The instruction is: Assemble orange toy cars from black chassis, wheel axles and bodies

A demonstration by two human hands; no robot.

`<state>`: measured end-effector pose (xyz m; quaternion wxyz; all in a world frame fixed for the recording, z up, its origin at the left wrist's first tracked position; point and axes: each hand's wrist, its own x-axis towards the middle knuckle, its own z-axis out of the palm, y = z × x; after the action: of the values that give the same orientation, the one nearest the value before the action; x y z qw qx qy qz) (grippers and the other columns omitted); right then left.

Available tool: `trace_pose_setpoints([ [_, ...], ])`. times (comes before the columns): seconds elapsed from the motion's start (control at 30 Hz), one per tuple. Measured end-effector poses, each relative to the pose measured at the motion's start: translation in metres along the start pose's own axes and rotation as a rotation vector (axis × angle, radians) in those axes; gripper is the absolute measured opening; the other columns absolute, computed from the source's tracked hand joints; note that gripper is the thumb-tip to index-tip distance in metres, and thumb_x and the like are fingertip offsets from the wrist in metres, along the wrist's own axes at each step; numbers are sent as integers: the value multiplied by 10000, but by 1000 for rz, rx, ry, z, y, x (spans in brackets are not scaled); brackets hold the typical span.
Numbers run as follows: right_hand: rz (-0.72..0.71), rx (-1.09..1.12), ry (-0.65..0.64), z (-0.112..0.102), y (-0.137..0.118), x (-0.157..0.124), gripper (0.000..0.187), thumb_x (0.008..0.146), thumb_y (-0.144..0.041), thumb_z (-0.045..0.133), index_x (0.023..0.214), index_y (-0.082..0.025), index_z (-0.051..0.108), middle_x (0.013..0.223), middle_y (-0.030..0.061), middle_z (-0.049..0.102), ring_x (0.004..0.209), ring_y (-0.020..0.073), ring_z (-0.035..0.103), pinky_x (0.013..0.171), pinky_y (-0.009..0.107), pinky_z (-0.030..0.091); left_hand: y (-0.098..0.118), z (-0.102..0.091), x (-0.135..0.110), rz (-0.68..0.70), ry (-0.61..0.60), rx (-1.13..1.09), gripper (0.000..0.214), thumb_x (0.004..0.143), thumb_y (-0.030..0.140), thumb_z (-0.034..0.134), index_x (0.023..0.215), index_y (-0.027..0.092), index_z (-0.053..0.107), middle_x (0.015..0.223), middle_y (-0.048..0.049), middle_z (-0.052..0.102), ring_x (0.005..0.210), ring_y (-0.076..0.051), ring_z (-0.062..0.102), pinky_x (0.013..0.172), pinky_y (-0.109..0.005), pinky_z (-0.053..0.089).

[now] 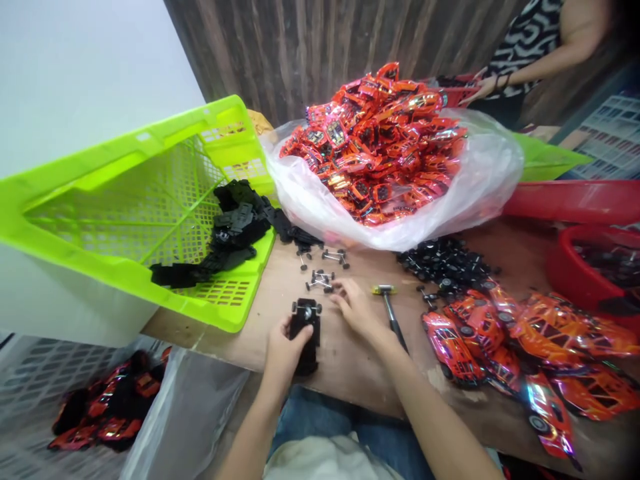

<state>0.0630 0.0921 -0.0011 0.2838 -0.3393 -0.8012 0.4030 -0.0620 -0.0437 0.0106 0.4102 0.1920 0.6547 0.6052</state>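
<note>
My left hand (287, 343) is closed around a black toy car chassis (307, 357), its thumb lying on top. A wheel axle (306, 308) with small black wheels lies across the chassis's far end. Just right of it, my right hand (354, 308) reaches with fingers slightly apart to a small group of loose wheel axles (320, 280); nothing shows clearly between the fingertips. More axles (334, 256) lie beyond them. A hammer (391, 313) with a yellow-tipped head and dark handle rests right of my right hand.
A tilted green crate (235, 313) at left holds black chassis (240, 220). A plastic bag (320, 203) heaped with shiny orange-red car bodies (380, 147) stands behind. Black wheel sets (445, 263), assembled cars (455, 350) and a red tub (565, 267) are at right. Another person's arm (545, 63) is beyond.
</note>
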Motion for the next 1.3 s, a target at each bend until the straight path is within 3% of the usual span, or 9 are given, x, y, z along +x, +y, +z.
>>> trace_pose_setpoints([
  [0.17, -42, -74, 73, 3, -7, 26, 84, 724, -108, 549, 756, -186, 559, 803, 39, 590, 770, 174, 545, 767, 325, 460, -4, -4, 17, -56, 203, -342, 486, 492, 203, 810, 929, 140, 607, 793, -14, 686, 672, -148, 644, 654, -263, 508],
  [0.3, -26, -23, 66, 5, -32, -14, 52, 799, -200, 552, 845, -192, 575, 774, 17, 606, 666, 146, 552, 628, 263, 460, -10, 8, 20, -38, 261, -464, 465, 502, 218, 825, 903, 138, 606, 813, -16, 682, 686, -153, 651, 653, -279, 521],
  [0.43, -117, -55, 69, 21, -39, -57, 73, 823, -143, 528, 833, -197, 576, 799, 34, 620, 769, 177, 578, 689, 292, 473, -16, 26, 16, -41, 210, -537, 427, 523, 241, 830, 860, 119, 599, 798, -34, 683, 675, -165, 660, 647, -290, 524],
  [0.67, -173, -142, 140, 24, -40, -73, 99, 842, -186, 538, 920, -200, 599, 886, 63, 569, 822, 189, 563, 716, 310, 492, -18, 40, 11, -49, 190, -583, 414, 543, 229, 828, 871, 120, 600, 802, -38, 690, 723, -175, 674, 678, -287, 531],
  [0.8, -154, -202, 317, -26, -39, -12, 159, 888, -263, 457, 988, -196, 562, 963, 83, 589, 918, 208, 561, 818, 335, 463, -12, 38, 10, -86, 194, -646, 451, 509, 214, 847, 881, 121, 609, 833, -43, 699, 753, -184, 680, 707, -298, 543],
  [0.9, 142, -435, 413, -71, -19, 71, 255, 907, -201, 315, 1016, -153, 541, 1055, 129, 592, 1028, 220, 530, 918, 350, 391, -10, 37, 7, -122, 187, -650, 472, 488, 212, 860, 877, 122, 609, 810, -40, 698, 746, -198, 685, 697, -316, 553],
  [1.0, 315, -507, 414, -96, 6, 138, 303, 867, -210, 408, 1102, -46, 506, 1142, 244, 554, 1114, 285, 483, 949, 411, 338, -12, 35, 1, -132, 158, -627, 481, 498, 229, 861, 897, 122, 614, 822, -48, 705, 757, -200, 688, 698, -304, 552],
  [1.13, 482, -567, 385, -98, 23, 175, 566, 770, -257, 605, 1212, 42, 415, 1108, 303, 570, 1109, 332, 496, 950, 474, 313, -18, 31, -6, -138, 150, -599, 470, 510, 255, 860, 889, 125, 616, 829, -46, 708, 761, -178, 685, 689, -263, 544],
  [1.3, 483, -613, 385, -130, 2, 193, 517, 770, -304, 602, 1150, 37, 518, 1099, 298, 588, 1040, 305, 562, 879, 386, 396, -17, 21, -5, -140, 160, -567, 474, 500, 266, 861, 878, 120, 615, 817, -59, 708, 752, -206, 690, 673, -296, 555],
])
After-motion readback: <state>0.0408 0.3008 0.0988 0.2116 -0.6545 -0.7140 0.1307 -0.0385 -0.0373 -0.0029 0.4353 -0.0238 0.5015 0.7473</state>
